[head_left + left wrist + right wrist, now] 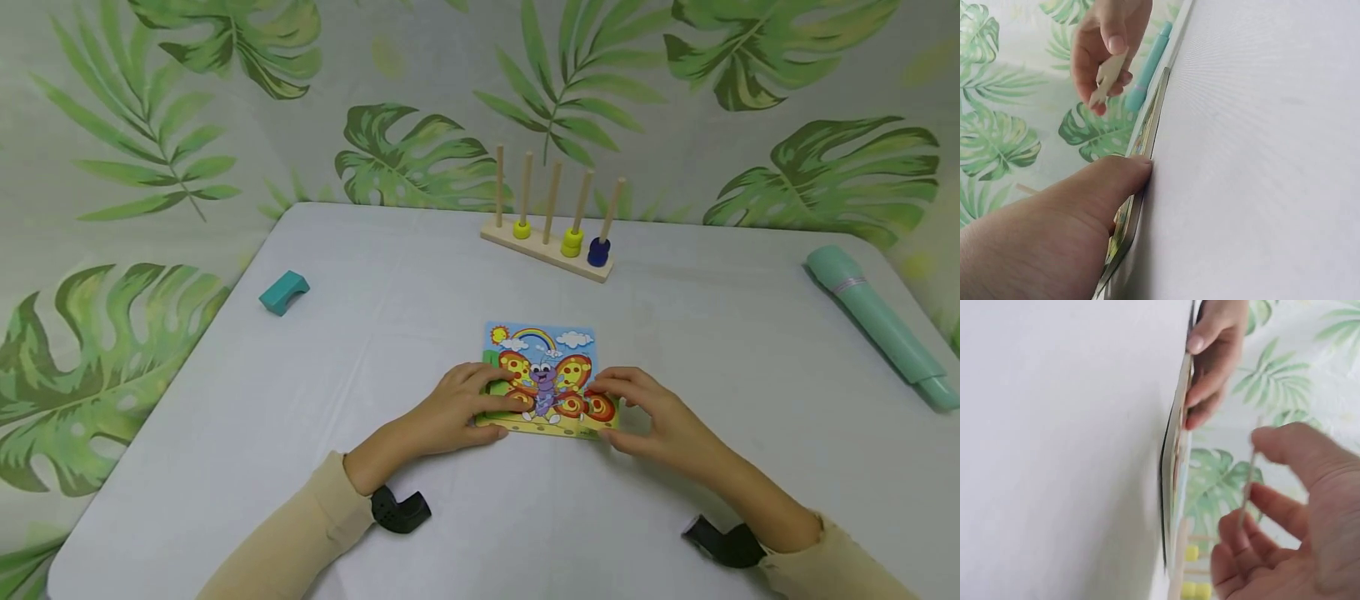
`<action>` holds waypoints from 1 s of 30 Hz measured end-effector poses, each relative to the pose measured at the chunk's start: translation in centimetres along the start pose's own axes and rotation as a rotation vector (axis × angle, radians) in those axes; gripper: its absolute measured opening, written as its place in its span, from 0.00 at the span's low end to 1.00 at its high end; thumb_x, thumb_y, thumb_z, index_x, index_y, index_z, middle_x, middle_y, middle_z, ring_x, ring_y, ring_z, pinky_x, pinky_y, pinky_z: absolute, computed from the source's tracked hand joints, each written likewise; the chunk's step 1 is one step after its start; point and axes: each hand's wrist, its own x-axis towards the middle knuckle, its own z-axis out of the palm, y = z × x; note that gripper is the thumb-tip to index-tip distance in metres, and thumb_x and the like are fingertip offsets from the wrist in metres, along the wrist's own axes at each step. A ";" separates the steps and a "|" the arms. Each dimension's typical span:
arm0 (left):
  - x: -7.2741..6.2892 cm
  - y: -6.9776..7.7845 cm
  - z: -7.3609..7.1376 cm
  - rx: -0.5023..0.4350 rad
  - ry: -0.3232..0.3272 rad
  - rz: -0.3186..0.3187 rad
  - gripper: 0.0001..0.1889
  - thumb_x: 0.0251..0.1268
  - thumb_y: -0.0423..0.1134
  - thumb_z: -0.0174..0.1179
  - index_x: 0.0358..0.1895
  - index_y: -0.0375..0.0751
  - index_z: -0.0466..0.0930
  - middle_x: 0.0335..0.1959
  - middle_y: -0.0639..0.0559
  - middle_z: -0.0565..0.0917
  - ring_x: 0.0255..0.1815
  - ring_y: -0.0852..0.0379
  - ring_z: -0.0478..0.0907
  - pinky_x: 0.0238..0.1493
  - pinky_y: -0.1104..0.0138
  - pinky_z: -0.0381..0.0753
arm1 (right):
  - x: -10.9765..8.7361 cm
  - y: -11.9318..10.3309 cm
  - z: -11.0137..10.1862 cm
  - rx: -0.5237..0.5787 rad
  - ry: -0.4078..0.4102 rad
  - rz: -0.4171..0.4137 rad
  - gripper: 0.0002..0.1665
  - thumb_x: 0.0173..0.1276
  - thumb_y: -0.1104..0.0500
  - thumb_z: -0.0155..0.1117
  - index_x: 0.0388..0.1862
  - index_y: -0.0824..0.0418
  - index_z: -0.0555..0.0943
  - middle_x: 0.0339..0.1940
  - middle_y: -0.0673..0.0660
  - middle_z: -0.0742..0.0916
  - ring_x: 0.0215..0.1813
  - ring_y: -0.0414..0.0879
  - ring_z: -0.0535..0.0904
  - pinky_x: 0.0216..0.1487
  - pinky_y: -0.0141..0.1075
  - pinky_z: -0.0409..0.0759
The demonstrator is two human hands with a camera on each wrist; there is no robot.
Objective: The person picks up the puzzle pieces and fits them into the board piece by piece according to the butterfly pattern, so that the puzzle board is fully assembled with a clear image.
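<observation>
On the white table lies a jigsaw puzzle [544, 333] with a smiling butterfly, a rainbow and a sun. My left hand [453, 408] rests on its left side, fingers extended over the picture and thumb [1138, 164] against the near edge. Between thumb and fingertips, my right hand [660, 417] pinches a thin puzzle piece [602, 408] printed with part of a red wing. The piece [1109, 76] shows its pale back in the left wrist view. In the right wrist view it stands edge-on, raised above the puzzle's face.
Behind the puzzle stands a wooden peg stand [551, 248] with yellow and dark blue rings on some pegs. A teal arched block [284, 292] lies at the left edge. Along the right edge is a mint-green microphone-shaped object [877, 325]. Leaf-patterned cloth [420, 158] surrounds the table.
</observation>
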 end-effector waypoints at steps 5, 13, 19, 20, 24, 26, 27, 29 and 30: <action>0.1 -0.1 0.0 0.024 0.016 0.015 0.20 0.60 0.51 0.55 0.57 0.66 0.72 0.64 0.53 0.61 0.65 0.48 0.52 0.63 0.53 0.48 | 1.0 0.6 1.4 -0.018 -0.074 0.056 0.28 0.50 0.62 0.70 0.53 0.59 0.76 0.54 0.57 0.73 0.56 0.52 0.67 0.53 0.49 0.69; 0.2 0.0 0.0 0.045 0.030 0.025 0.19 0.59 0.52 0.54 0.56 0.66 0.73 0.63 0.52 0.63 0.63 0.49 0.53 0.62 0.53 0.47 | 1.9 1.5 2.5 -0.047 -0.111 0.072 0.26 0.52 0.58 0.70 0.52 0.58 0.77 0.54 0.57 0.74 0.56 0.53 0.64 0.52 0.51 0.67; 1.0 0.1 0.3 0.008 0.075 0.093 0.16 0.58 0.50 0.56 0.51 0.58 0.77 0.60 0.51 0.67 0.63 0.53 0.56 0.64 0.53 0.45 | 2.3 1.8 2.2 -0.013 -0.160 0.083 0.26 0.53 0.57 0.69 0.53 0.56 0.77 0.55 0.56 0.72 0.57 0.54 0.62 0.52 0.52 0.66; 1.2 0.1 0.4 -0.004 0.078 0.111 0.16 0.58 0.49 0.56 0.50 0.56 0.77 0.59 0.52 0.67 0.62 0.54 0.57 0.64 0.56 0.47 | 2.3 1.8 2.1 -0.007 -0.172 0.090 0.26 0.53 0.57 0.69 0.53 0.55 0.77 0.55 0.55 0.72 0.57 0.54 0.61 0.52 0.53 0.65; 1.6 0.5 0.7 -0.022 0.061 0.151 0.15 0.58 0.44 0.55 0.49 0.52 0.75 0.57 0.52 0.68 0.60 0.56 0.58 0.62 0.64 0.55 | 2.6 2.2 1.9 0.013 -0.207 0.094 0.25 0.53 0.57 0.69 0.53 0.55 0.77 0.54 0.55 0.72 0.60 0.55 0.59 0.56 0.55 0.62; 1.8 0.8 0.8 0.022 0.038 0.150 0.18 0.59 0.44 0.53 0.53 0.54 0.74 0.58 0.51 0.67 0.60 0.54 0.57 0.61 0.63 0.54 | 2.7 2.4 1.8 0.023 -0.213 0.088 0.25 0.53 0.57 0.69 0.52 0.55 0.77 0.54 0.55 0.72 0.61 0.56 0.59 0.57 0.55 0.61; 1.9 1.0 0.8 0.049 0.026 0.150 0.19 0.60 0.45 0.52 0.56 0.55 0.72 0.59 0.50 0.66 0.61 0.52 0.56 0.61 0.61 0.53 | 2.7 2.5 1.8 0.026 -0.214 0.083 0.25 0.54 0.57 0.69 0.52 0.55 0.77 0.54 0.55 0.72 0.61 0.56 0.59 0.57 0.56 0.61; 2.0 1.3 0.8 0.116 0.001 0.149 0.22 0.61 0.47 0.50 0.61 0.60 0.69 0.61 0.49 0.64 0.61 0.49 0.54 0.61 0.58 0.51 | 2.7 2.6 1.8 0.029 -0.213 0.075 0.25 0.54 0.56 0.69 0.52 0.55 0.77 0.54 0.55 0.72 0.61 0.57 0.59 0.56 0.57 0.60; 2.1 1.5 0.8 0.146 -0.009 0.151 0.23 0.62 0.49 0.50 0.62 0.62 0.67 0.62 0.49 0.63 0.61 0.48 0.54 0.61 0.57 0.51 | 2.7 2.6 1.8 0.029 -0.212 0.073 0.25 0.54 0.56 0.68 0.52 0.55 0.77 0.54 0.55 0.72 0.61 0.57 0.60 0.56 0.57 0.60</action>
